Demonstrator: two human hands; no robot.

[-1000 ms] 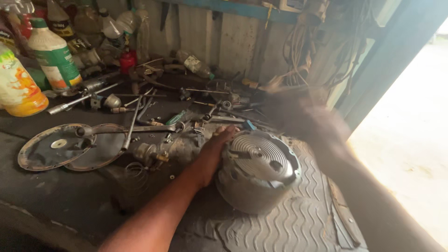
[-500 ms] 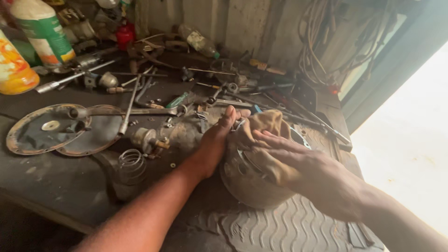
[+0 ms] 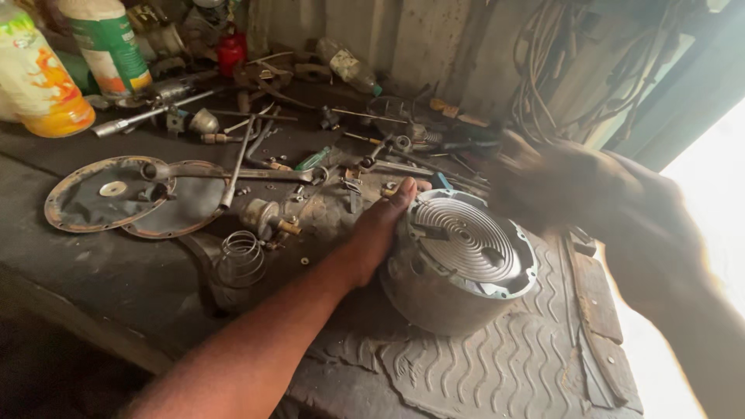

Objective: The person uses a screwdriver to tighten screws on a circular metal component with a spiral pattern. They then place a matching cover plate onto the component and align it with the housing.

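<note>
The left hand (image 3: 380, 233) rests flat against the side of the round metal housing (image 3: 458, 264) on the worktop's rubber mat (image 3: 481, 372), fingers loose, steadying it. It looks heavy, rigid, greasy; best held by its rim. The right hand (image 3: 590, 186) is blurred, its grip unreadable.

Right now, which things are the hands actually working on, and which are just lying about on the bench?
In hand:
left hand against the round metal housing
right hand, blurred, above it

Lying about:
round plates
spring
wrench
bottles
rubber mat
</note>
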